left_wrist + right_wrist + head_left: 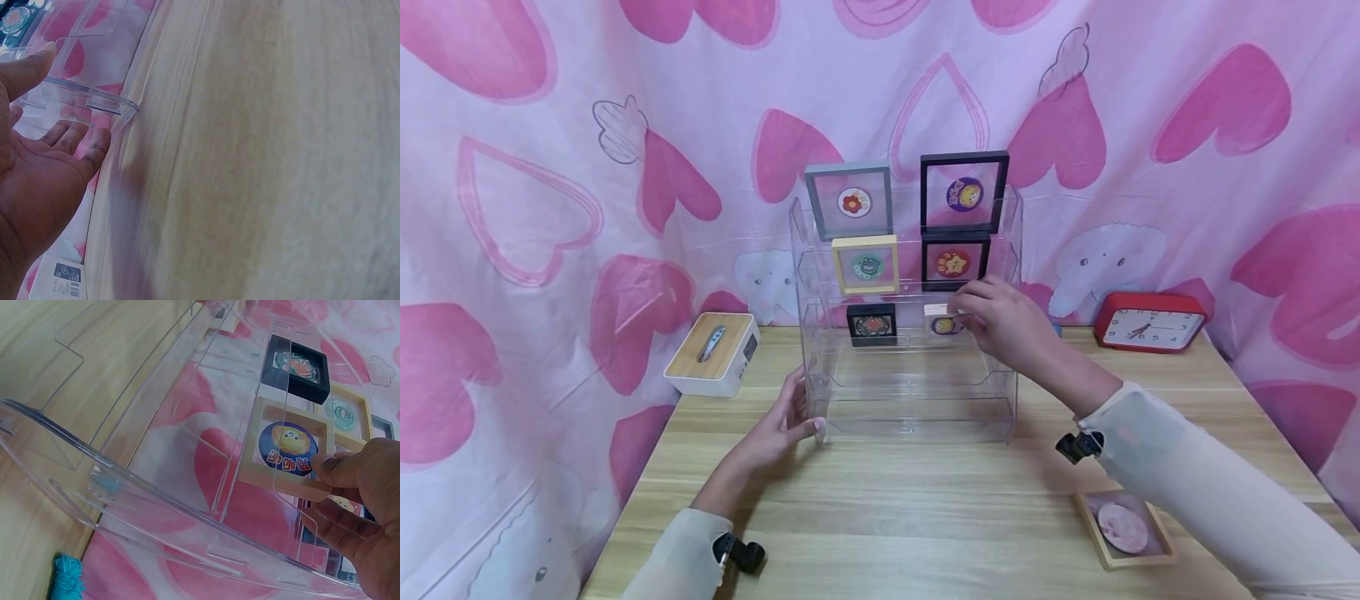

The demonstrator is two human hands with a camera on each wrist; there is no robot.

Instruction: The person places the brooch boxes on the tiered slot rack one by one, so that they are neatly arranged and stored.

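Note:
A clear acrylic tiered display rack [917, 432] stands on the table, with framed round badges on its upper tiers. My left hand [778, 423] holds the rack's lower left side, thumb at the front edge and fingers along the side; the left wrist view shows this hand [47, 169] close up. With thumb and fingers, my right hand [1003, 321] pinches the right edge of a small pale wooden frame [253, 459], which sits on the third tier. Inside that frame is a blue badge [287, 448] with a yellow character. Beside it stands a small black frame [872, 340].
Higher up are a grey frame [815, 200], a cream frame [838, 267] and two black frames. A white box [700, 386] with a pocketknife stands left, a red clock [1105, 321] right. Near my right sleeve lies a wooden frame [1097, 537] holding a pink disc.

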